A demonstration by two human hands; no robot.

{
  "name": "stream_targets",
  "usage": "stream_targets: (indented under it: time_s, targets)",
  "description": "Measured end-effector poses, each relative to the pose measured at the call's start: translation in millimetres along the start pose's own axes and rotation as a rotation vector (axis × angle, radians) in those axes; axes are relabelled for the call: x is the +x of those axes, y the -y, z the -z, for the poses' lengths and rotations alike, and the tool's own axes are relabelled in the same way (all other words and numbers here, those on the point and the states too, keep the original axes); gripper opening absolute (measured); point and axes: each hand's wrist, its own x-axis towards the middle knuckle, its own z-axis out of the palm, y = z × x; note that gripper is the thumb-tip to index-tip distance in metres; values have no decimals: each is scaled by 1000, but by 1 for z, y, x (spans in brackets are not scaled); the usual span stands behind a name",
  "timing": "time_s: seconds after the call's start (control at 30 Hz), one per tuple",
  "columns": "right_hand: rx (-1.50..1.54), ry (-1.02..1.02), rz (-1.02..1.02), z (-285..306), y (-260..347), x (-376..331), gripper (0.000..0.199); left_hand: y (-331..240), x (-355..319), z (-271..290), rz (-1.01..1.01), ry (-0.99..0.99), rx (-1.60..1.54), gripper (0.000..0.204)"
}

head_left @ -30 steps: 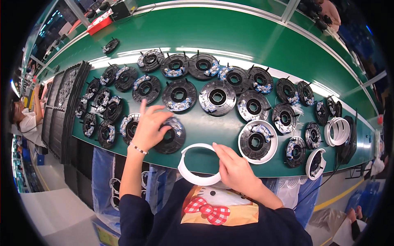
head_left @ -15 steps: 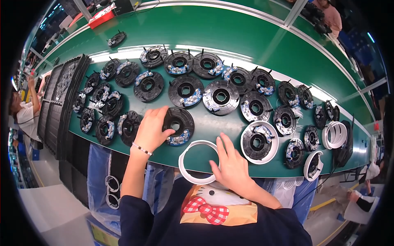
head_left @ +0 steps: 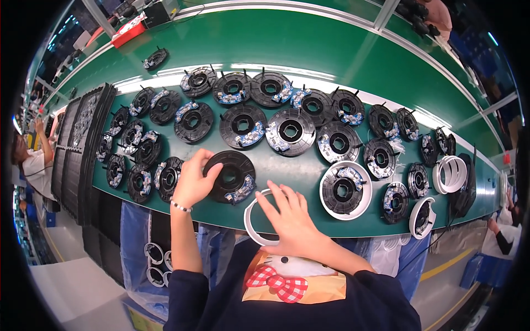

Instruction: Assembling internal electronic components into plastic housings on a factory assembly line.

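My left hand [head_left: 193, 179] grips the left edge of a black round plate [head_left: 212, 190], thumb on top and fingers curled at the far rim. The plate has a hole at its centre and a blue circuit board along its near right side. My right hand [head_left: 293, 220] spans a white ring [head_left: 248, 218] at the table's near edge, its fingers over the far rim and its thumb by the near rim. That hand hides the ring's right side.
Several similar black plates [head_left: 243, 127] with circuit boards spread over the green table [head_left: 265, 190]. To the right, a white ring [head_left: 362, 207] surrounds one plate, and several white rings [head_left: 441, 175] stand together. Black trays [head_left: 77, 160] stack at the left.
My left hand has drawn its fingers in at the plate's edge, and the plate has turned slightly. My right hand has moved left across the white ring, covering more of it.
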Motion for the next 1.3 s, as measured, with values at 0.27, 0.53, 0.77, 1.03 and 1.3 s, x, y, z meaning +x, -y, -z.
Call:
stream_targets:
  time_s: [0.27, 0.53, 0.77, 1.03, 1.3]
  targets:
    - [727, -667, 12, 12, -10, 5, 122, -32, -55, -67, 63, -258, -883, 24]
    - [304, -646, -27, 24, -7, 2, 117, -61, -65, -76, 114, 339, -1506, 81]
    - [295, -621, 15, 15, 1, 5, 121, -53, -71, -111, 196, 271, -1858, 94]
    - [881, -880, 181, 6, -6, 16, 117, -73, -62, -121, -25, 100, -1494, 87]
    - [1250, -727, 164, 59, -18, -3, 113, -69, -40, -97, -5, 451, -1836, 88]
